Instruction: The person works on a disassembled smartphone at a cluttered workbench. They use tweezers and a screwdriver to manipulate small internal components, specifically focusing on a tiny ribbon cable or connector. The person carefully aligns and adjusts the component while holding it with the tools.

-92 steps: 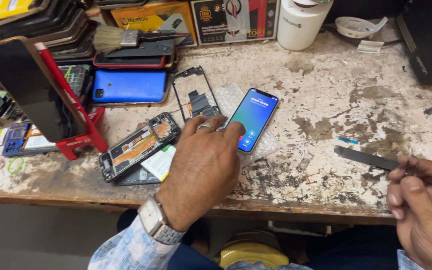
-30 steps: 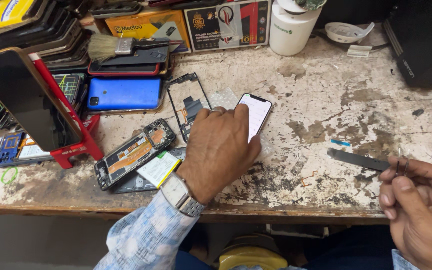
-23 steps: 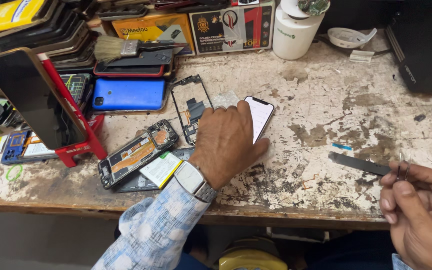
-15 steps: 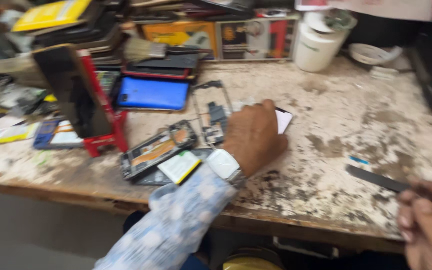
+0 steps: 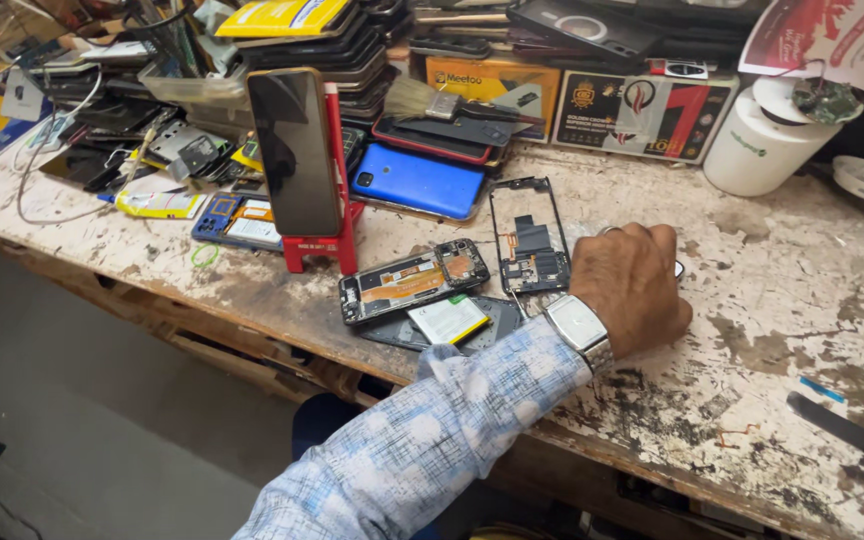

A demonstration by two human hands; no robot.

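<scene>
While a second ago the lit phone screen showed clearly beside the left hand (image 5: 632, 285), that hand now lies flat over the phone (image 5: 679, 268), leaving only a white sliver at its knuckles. Its grip looks closed down on the phone, though the fingers are hidden. The phone stays on the worktop (image 5: 772, 300), beside the open phone frame (image 5: 530, 235). No right hand shows; the view has swung left.

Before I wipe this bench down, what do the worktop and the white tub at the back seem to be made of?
The worktop looks like wood under white paint: the coat is chipped and flaking, with brown patches and a bare timber edge. The white tub looks like smooth, matte plastic, though that is a guess from its even sheen. The left hand rests on the worktop.
</scene>
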